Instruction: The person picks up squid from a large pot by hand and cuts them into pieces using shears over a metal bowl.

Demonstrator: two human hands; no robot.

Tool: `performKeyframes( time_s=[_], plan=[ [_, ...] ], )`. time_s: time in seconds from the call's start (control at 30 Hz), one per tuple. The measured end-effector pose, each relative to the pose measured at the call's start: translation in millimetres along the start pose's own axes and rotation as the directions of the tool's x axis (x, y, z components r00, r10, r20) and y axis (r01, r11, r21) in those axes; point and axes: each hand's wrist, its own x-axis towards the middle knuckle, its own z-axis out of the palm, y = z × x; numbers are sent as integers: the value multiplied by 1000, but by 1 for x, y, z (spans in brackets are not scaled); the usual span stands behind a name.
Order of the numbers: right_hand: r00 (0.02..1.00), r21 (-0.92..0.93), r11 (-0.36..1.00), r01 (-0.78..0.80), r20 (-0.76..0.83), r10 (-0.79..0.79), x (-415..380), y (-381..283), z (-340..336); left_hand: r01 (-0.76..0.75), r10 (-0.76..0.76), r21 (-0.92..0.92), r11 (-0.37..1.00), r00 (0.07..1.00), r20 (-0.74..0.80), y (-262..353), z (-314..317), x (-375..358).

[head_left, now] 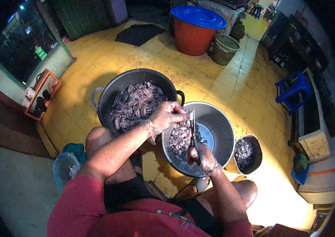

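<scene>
My left hand (166, 117), in a clear plastic glove, pinches a small squid (189, 116) above the grey basin (226, 118). My right hand (206, 158), also gloved, is wrapped around black-handled scissors (193, 132) whose blades point away from me and meet the squid. Whether the blades have closed on it is too small to tell. Below the hands, cut squid pieces (179, 140) lie against the basin's left side. On the left, a large black tub (105, 104) holds a heap of whole-looking squid (138, 103).
A small container (257, 152) with squid scraps stands right of the basin. Beyond are a red bucket with a blue lid (193, 35), a woven basket (225, 49) and a blue stool (293, 91). A light-blue basket (62, 170) and green sandals (73, 148) lie near my left knee.
</scene>
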Motion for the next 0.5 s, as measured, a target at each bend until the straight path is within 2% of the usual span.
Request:
performKeyframes(
  time_s=[0.1, 0.17, 0.2, 0.37, 0.43, 0.5],
  plan=[
    [999, -38, 999, -25, -36, 23, -2, -1, 5, 46, -43, -47, 998, 997, 61, -2, 1, -2],
    [988, -94, 988, -122, -105, 112, -2, -2, 5, 28, -26, -23, 999, 998, 52, -6, 2, -1],
    [988, -95, 988, -122, -104, 112, -2, -1, 5, 68, -66, -76, 995, 997, 29, -5, 0, 0],
    [973, -298, 943, -146, -215, 83, -3, -14, 11, 72, -69, -41, 997, 996, 55, 0, 0, 1],
    [974, -261, 960, -96, -223, 36, 1, 0, 11, 65, -60, -55, 996, 995, 78, -4, 2, -1],
    [972, -226, 973, -45, -233, -9, 1, 4, 11, -8, -32, 228, 974, 985, 170, -9, 3, -1]
  ],
)
